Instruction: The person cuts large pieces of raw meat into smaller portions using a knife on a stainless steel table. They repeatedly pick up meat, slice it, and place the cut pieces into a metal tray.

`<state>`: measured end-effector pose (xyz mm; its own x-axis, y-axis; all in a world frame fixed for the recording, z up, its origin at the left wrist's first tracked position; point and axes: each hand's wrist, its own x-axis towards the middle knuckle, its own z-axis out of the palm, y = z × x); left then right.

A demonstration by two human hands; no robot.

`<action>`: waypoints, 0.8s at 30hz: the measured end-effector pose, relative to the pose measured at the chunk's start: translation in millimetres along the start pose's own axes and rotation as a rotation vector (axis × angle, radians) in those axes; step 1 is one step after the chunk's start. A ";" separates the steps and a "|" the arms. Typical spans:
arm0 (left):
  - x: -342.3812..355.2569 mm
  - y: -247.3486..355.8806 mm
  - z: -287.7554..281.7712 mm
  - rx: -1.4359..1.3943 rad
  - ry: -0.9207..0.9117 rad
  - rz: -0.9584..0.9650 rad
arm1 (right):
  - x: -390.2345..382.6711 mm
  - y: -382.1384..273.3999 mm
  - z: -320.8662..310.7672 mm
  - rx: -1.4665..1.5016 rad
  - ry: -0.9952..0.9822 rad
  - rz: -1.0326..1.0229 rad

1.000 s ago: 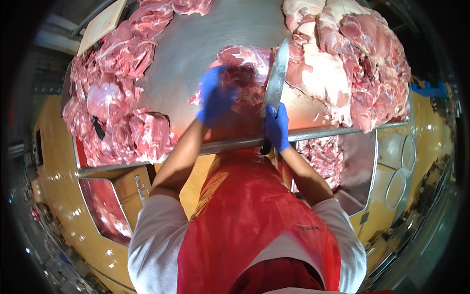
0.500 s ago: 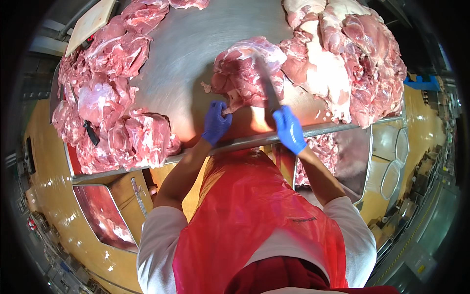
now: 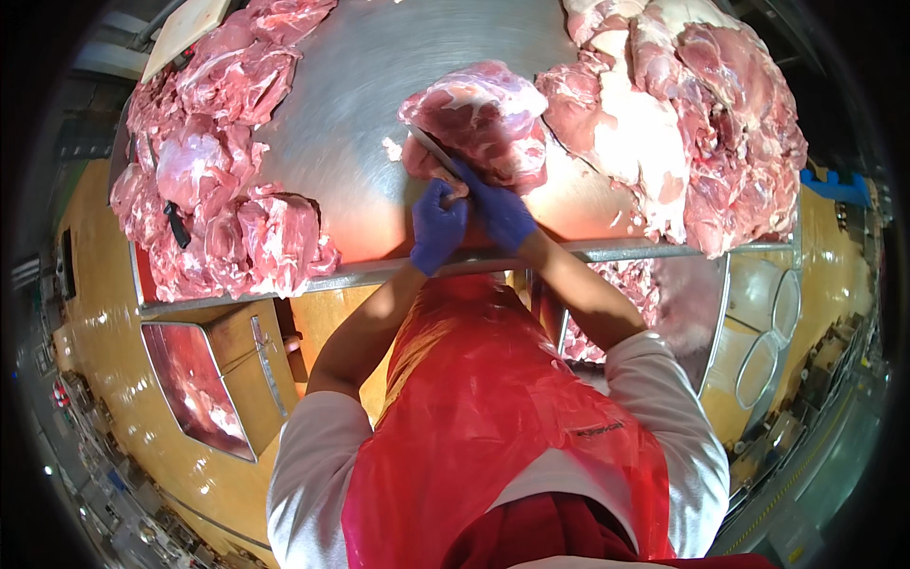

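Observation:
A large piece of raw meat [image 3: 483,114] lies near the middle of the steel table [image 3: 341,85]. My left hand [image 3: 438,228], in a blue glove, is closed on the lower left end of that piece, near the table's front edge. Just to its right my right hand [image 3: 498,209], also gloved, is closed on a knife, whose blade [image 3: 434,147] slants up and left against the meat. The knife's handle is hidden in the hand. A small scrap [image 3: 391,149] lies left of the piece.
Piles of raw meat cover the left [image 3: 204,161] and right [image 3: 720,123] sides, a black handle [image 3: 176,224] among the left one. A pale board [image 3: 180,38] is at the upper left. Below are metal bins [image 3: 199,379], one holding meat [image 3: 626,294], and round containers [image 3: 758,365].
The meat piece has moved up and turned. The knife has swung from pointing up to slanting left across the piece's lower left. My hands have come together below it.

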<state>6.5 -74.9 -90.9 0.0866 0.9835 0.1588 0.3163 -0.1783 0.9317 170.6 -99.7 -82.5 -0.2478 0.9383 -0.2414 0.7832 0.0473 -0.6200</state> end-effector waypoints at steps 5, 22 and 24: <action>35.4 10.6 -44.0 -0.626 0.041 -0.387 | -17.2 19.5 5.2 -0.009 0.147 -0.296; 65.9 62.3 -51.6 -0.400 0.263 -0.112 | 66.7 -7.2 72.1 0.280 0.063 -0.410; 66.8 55.4 -86.4 -0.422 0.366 -0.125 | 56.9 -68.4 66.5 0.461 -0.034 -0.324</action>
<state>-51.8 -16.5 -0.5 -0.2841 0.9561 0.0717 -0.1084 -0.1063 0.9884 64.9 -72.3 -103.4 -0.4585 0.8887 -0.0035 0.3360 0.1697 -0.9264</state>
